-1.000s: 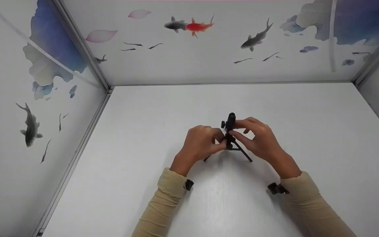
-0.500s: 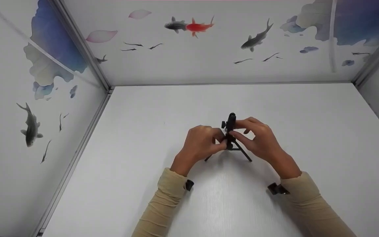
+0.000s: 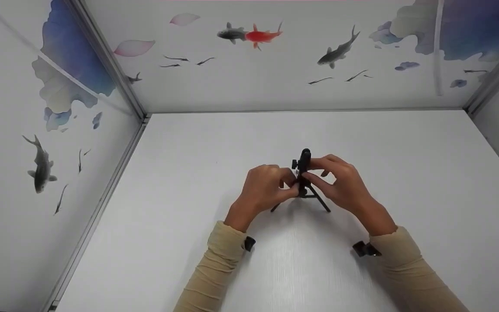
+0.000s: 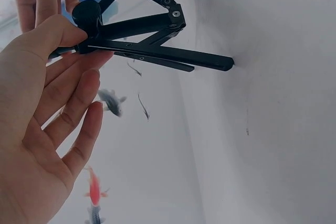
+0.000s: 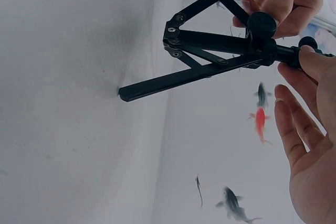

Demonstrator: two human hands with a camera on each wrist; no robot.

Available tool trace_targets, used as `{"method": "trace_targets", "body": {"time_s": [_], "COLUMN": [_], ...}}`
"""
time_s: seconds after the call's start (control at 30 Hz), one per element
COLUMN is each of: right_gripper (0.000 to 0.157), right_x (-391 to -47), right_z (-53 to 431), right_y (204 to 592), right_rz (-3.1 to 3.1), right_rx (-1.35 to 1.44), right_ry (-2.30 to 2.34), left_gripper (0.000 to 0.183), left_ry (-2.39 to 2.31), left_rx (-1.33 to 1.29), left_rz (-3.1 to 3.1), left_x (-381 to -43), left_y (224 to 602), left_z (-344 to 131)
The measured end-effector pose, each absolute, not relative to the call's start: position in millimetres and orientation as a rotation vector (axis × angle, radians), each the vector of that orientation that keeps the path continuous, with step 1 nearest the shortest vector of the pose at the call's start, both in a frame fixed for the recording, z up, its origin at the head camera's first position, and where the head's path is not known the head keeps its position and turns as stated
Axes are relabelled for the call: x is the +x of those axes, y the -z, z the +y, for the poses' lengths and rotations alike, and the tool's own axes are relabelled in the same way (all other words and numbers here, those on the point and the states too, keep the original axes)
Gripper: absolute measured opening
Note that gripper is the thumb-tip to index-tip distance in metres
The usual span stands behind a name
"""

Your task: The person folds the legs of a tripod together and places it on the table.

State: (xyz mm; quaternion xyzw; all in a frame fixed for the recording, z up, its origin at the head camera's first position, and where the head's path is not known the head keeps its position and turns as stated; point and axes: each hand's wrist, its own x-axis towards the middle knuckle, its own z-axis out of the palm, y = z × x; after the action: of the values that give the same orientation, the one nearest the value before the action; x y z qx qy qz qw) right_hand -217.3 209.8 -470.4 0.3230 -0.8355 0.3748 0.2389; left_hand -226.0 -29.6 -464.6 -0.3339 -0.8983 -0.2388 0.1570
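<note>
A small black tripod (image 3: 305, 157) stands on the white table with its legs spread, between both hands. My left hand (image 3: 263, 186) pinches its leg hub between thumb and index finger, close to a round knob (image 4: 87, 14); the other fingers are loosely bent beneath. Higher on the tripod, my right hand (image 3: 348, 182) pinches the upper column with thumb and fingertips, by a smaller knob (image 5: 307, 42). In the right wrist view the hinged braces (image 5: 197, 53) join the legs to the centre post. Part of the column is hidden behind the fingers.
The white table (image 3: 215, 134) is bounded by a back wall (image 3: 254, 82) and a left wall (image 3: 7, 173), both printed with fish and blue shapes. A grey metal frame (image 3: 115, 71) runs along their corner. Black wrist cameras sit at both sleeve cuffs.
The tripod's feet have drawn slightly closer together, so its legs stand a little narrower. Both hands keep their places and their grip.
</note>
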Motion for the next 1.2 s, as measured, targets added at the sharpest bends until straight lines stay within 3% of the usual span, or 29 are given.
{"method": "trace_targets", "body": {"time_s": [1.2], "right_gripper": [0.030], "right_x": [-216.3], "right_z": [210.0], "right_y": [469.4], "right_rz": [-2.276], "right_rx": [0.892], "right_ry": [-1.017], "left_gripper": [0.010], "left_ry": [0.695], "left_rx": [-0.955], "left_rz": [-2.513], "left_x": [-224.4], "left_y": [463.6], "left_z": [-29.6]}}
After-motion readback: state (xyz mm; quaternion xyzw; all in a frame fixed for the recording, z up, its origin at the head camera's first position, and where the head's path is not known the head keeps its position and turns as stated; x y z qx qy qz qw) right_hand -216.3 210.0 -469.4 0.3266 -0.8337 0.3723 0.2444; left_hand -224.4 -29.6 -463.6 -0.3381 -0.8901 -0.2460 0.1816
